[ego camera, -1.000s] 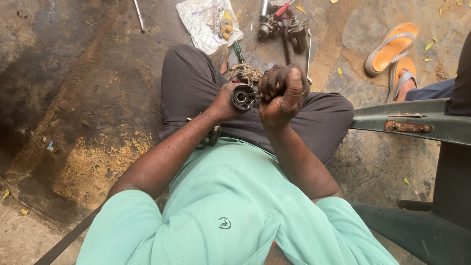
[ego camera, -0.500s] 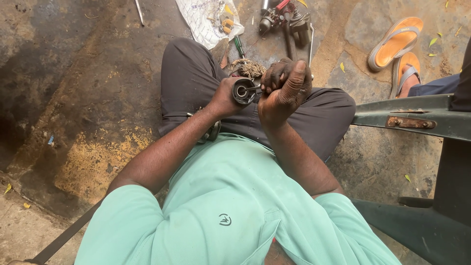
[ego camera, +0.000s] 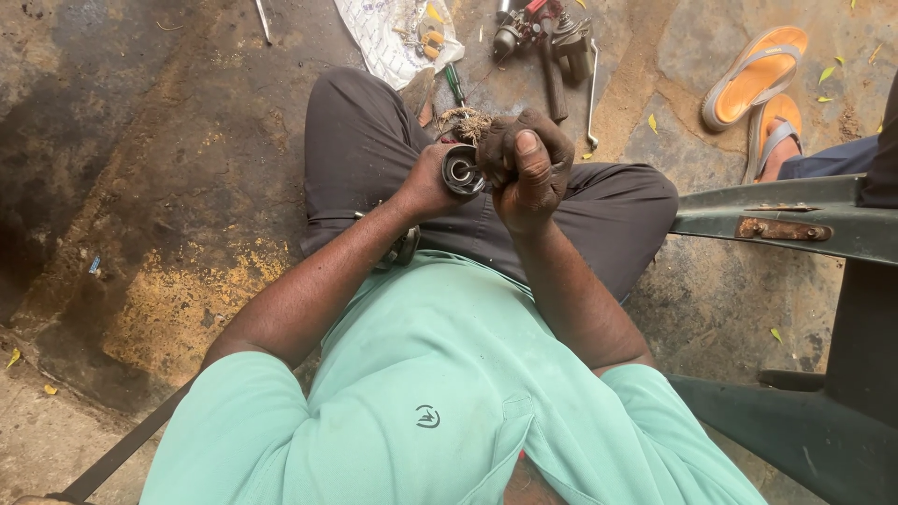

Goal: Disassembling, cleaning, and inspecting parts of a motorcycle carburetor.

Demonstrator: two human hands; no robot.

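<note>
**Both hands on one metal ring, over my lap**

Nearest is my green shirt, then my two bare forearms meeting above my dark trousers. My left hand [ego camera: 426, 182] grips one round metal ring [ego camera: 461, 170], a short dark cylinder with a shiny inner rim and a hollow centre; my fingers are closed around its outer wall. My right hand [ego camera: 526, 164] is curled shut just beside it, touching the ring's far side, thumb pointing up; I cannot tell what, if anything, sits inside that fist. The ring hangs between both hands, above my thighs, clear of the floor.

To my right stand a green plastic chair [ego camera: 823, 425] and a flat green metal bar [ego camera: 776, 220] with a rusty patch.

Past my knees, on the stained concrete floor [ego camera: 168, 168], lie one small tangle of brown fibres [ego camera: 465, 120], one green-handled screwdriver [ego camera: 454, 82], and a crumpled white sheet [ego camera: 388, 37] holding a few small bits too tiny to name. Beside it sits a cluster of dark greasy metal parts [ego camera: 547, 33], one with a red tip. Farthest right are two orange sandals [ego camera: 760, 79], one worn on another person's foot.
</note>
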